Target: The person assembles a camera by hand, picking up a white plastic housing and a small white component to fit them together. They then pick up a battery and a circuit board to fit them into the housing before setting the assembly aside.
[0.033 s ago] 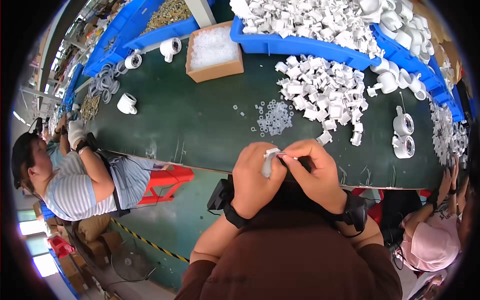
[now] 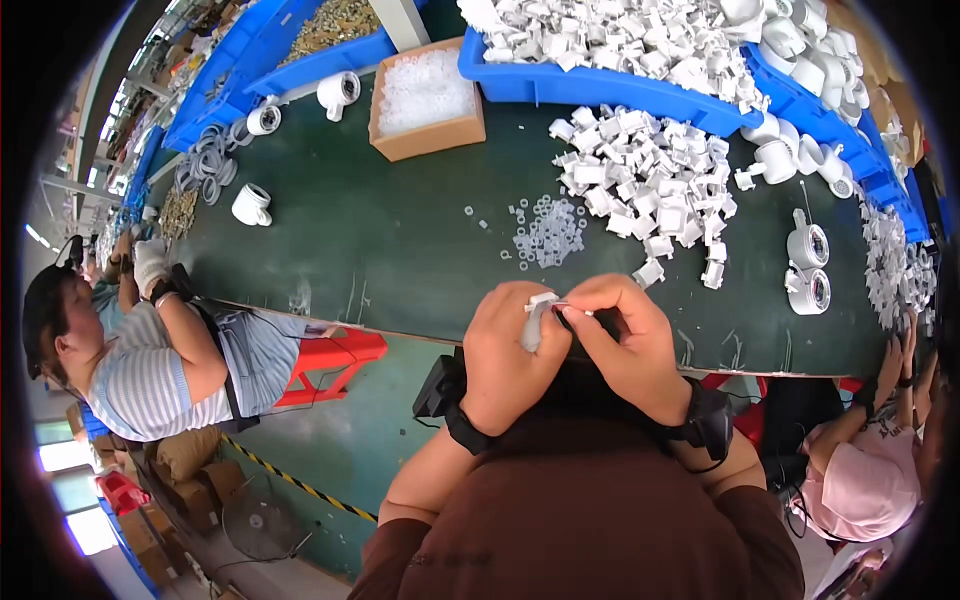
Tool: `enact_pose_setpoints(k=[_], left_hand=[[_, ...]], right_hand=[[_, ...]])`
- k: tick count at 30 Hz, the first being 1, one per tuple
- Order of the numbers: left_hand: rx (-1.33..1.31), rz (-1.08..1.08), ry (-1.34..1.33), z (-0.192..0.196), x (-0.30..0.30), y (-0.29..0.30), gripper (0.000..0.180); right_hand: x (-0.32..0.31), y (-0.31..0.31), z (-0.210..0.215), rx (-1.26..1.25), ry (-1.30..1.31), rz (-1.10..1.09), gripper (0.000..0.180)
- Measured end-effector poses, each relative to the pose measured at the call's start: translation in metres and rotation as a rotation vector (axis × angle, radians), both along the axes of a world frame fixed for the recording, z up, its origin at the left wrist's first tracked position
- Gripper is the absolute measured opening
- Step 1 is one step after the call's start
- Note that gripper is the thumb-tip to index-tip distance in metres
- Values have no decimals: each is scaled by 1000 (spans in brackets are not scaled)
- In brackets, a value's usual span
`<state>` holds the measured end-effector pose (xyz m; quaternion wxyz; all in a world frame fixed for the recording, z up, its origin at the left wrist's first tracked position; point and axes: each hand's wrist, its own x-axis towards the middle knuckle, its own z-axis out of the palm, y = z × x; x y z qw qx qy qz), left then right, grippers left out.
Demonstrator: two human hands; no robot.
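Seen from the head, the left hand (image 2: pixel 512 355) curls its fingers closed around a small white plastic fitting (image 2: pixel 535 318) just above the dark green bench (image 2: pixel 380 250) edge, while the right hand (image 2: pixel 628 345), wrist bent inward, pinches the fitting's top between thumb and forefinger.

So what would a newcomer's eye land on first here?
Probably the two hands meeting at centre: the left hand holds a small white plastic part while the right hand pinches at its top. Just beyond them, a heap of white plastic pieces sprawls over the dark green table.
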<state>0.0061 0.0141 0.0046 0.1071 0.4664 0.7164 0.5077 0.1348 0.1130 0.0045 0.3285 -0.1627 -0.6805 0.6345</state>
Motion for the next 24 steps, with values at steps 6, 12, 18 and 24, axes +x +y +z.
enact_pose_setpoints(k=[6,12,18,24], left_hand=[[-4,1,-88,-1,-1,-3,12],[-1,-80,-77,-1,0,-3,11],[-15,-177,-46,1,-3,-5,11],[-13,-132,-162,5,-8,-10,22]], right_hand=[[-8,-6,-14,64,-7,-59,14],[-1,-7,-13,-87,-33,-64,14],[8,-4,-7,-45,-28,-26,17],[48,49,9,678,-370,-153,33]])
